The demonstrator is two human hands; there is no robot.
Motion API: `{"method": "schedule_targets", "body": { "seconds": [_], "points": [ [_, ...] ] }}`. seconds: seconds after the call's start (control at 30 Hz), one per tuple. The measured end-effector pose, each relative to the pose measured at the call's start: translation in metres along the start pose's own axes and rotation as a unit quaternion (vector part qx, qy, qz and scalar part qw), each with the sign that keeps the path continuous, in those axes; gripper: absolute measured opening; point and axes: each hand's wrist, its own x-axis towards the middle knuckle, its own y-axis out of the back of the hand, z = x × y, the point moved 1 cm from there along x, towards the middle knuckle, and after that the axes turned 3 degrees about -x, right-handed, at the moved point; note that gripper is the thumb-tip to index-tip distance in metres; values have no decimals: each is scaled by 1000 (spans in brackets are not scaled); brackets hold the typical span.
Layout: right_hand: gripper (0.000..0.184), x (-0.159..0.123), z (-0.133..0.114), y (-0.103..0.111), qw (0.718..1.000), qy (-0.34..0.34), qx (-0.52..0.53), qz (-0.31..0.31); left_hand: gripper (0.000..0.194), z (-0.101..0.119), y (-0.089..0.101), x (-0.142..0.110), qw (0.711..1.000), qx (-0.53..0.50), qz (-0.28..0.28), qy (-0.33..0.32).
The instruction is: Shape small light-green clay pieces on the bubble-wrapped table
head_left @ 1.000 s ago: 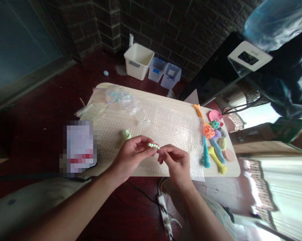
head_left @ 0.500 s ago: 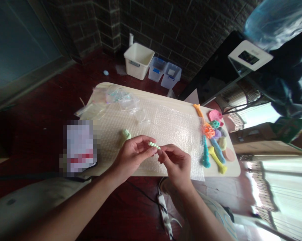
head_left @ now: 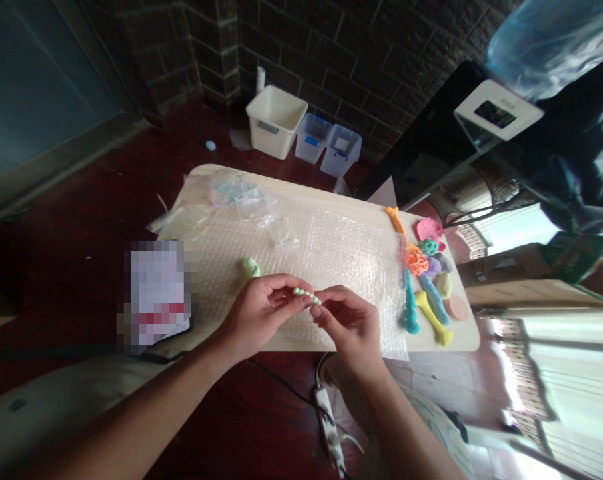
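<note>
Pinched between both hands is a short row of pale green clay balls (head_left: 306, 295), held above the bubble wrap (head_left: 331, 250). My left hand (head_left: 261, 308) grips its left part between thumb and fingers. At the other end, the thumb and forefinger of my right hand (head_left: 349, 323) close on the row. Behind my left hand lies a light green lump of clay (head_left: 250, 267), partly hidden by that hand. Coloured clay pieces sit to the right, among them a yellow bone shape (head_left: 434, 319), a teal twisted strip (head_left: 409, 307) and an orange clump (head_left: 415, 260).
Clear plastic bags (head_left: 251, 203) lie at the table's (head_left: 326, 192) far left. A blurred-out item (head_left: 157, 290) is by the left edge. Beyond the table stand a white basket (head_left: 275, 123) and two clear bins (head_left: 340, 150). A power strip (head_left: 327, 427) hangs below the front edge.
The row of green balls has tilted and shifted slightly down and left between my fingers. Both hands have moved only a little and keep their pinch.
</note>
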Motion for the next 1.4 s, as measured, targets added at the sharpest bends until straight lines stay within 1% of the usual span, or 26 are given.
{"method": "schedule_targets", "body": {
  "seconds": [0.07, 0.17, 0.3, 0.4, 0.47, 0.53, 0.7, 0.83, 1.03, 1.13, 1.2, 1.33, 1.4],
  "points": [
    [8, 1, 0, 0, 1000, 7, 8, 3, 22, 0, 0, 0, 1000, -7, 0, 5],
    [6, 2, 1, 1, 1000, -8, 26, 9, 26, 1, 2, 1, 1000, -17, 7, 9],
    [10, 3, 0, 3, 998, -34, 43, 20, 22, 4, 3, 2, 1000, -21, 4, 15],
    [17, 3, -1, 2, 997, -51, 59, 25, 19, 3, 3, 2, 1000, -10, 15, 12],
    [21, 3, -1, 0, 996, -53, 57, 35, 18, 2, 3, 2, 1000, -2, 23, 5],
    [20, 3, -1, 0, 997, -49, 53, 42, 17, 1, 3, 1, 1000, -3, 25, 4],
    [13, 3, -1, 2, 997, -46, 51, 23, 18, 2, 1, -1, 1000, -20, 8, 22],
    [10, 1, 1, 3, 998, -50, 49, 6, 18, 4, 0, -1, 1000, -11, -1, 19],
    [13, 1, 2, 1, 996, -48, 75, -4, 19, 3, -2, -2, 1000, -3, -20, 11],
    [6, 2, 1, 0, 997, -32, 64, -19, 20, 3, -2, -3, 1000, 5, -27, 12],
    [4, 2, 1, 1, 998, -24, 59, -23, 20, 2, -2, -3, 999, 10, -30, 10],
    [4, 2, 1, 1, 998, -22, 53, -21, 20, 3, -1, -4, 999, 15, -29, 10],
    [11, 2, 1, 0, 997, -29, 68, -6, 21, 4, -1, -4, 999, 18, -27, 12]
  ]
}}
